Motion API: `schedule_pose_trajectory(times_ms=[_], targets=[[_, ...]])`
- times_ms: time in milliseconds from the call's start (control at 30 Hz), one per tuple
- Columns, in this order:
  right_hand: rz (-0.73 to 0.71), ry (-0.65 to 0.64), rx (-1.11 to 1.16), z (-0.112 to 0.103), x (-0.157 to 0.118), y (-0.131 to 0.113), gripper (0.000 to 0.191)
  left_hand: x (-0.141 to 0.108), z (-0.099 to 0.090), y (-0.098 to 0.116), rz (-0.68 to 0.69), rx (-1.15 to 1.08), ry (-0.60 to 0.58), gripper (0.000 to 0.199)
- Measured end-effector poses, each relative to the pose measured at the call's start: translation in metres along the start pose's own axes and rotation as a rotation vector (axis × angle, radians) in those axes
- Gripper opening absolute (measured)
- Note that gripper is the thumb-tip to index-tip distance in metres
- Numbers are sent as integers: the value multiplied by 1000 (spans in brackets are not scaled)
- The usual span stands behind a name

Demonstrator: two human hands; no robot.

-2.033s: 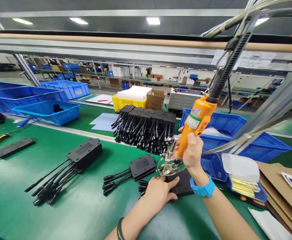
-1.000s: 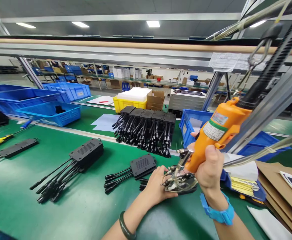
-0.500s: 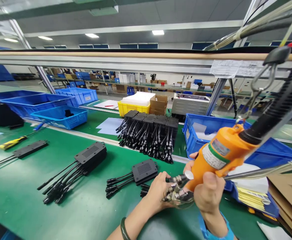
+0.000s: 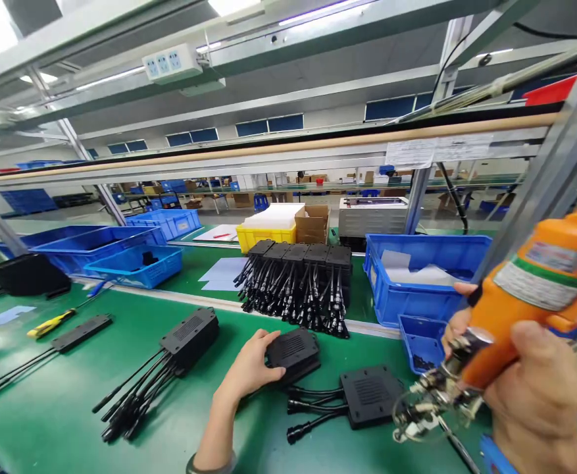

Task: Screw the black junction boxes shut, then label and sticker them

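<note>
My left hand grips the left end of a flat black box lying at the middle of the green bench, thumb and fingers on its edges. At the right, my right hand is wrapped round an orange power tool that tilts down to the left. Below its tip, slightly left, another black box with several cables lies flat. Further left are a stack of boxes with cables and a single slim box.
Rows of black boxes with cables stand behind. Blue bins stand right, a small blue tray before them. A yellow crate, light blue basket and yellow-handled screwdriver are also in view. A metal post rises right.
My left hand has left the tool's tip and now holds the middle black box. My right hand and the tool have moved right. The view has tilted up, and a box with cables shows lower right.
</note>
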State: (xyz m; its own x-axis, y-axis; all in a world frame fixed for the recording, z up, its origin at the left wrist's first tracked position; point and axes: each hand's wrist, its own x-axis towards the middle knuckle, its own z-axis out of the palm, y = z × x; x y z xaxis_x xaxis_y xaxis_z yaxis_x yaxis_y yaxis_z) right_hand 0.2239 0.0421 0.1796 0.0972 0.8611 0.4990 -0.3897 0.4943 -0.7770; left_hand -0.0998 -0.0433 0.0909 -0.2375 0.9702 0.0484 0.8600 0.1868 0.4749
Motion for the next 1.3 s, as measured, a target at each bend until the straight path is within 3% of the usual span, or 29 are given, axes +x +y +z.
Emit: schedule_pose_trajectory(times_ms=[100,200,333,400,500,767,1033,1300], targets=[[49,63,8,3,7,14,37,3,8,3,-18,47,3,67],[2,77,-5,1,14,31,35,5,32,30,104,61,45,65],[37,-34,-31,-1,18,43,33,-1,73,69,359,29,-133,71],[58,-72,-68,1,17,44,36,-4,91,78,391,23,-196,79],[46,-100,-102,6,16,45,40,-6,107,82,357,24,-213,74],[43,-160,-169,8,15,58,43,-6,103,88,272,-48,-263,59],[-30,-149,-189,12,1,61,38,-4,104,89,264,-53,-272,61],[-57,-177,-133,0,-14,51,36,-6,104,90,267,-61,-258,62]])
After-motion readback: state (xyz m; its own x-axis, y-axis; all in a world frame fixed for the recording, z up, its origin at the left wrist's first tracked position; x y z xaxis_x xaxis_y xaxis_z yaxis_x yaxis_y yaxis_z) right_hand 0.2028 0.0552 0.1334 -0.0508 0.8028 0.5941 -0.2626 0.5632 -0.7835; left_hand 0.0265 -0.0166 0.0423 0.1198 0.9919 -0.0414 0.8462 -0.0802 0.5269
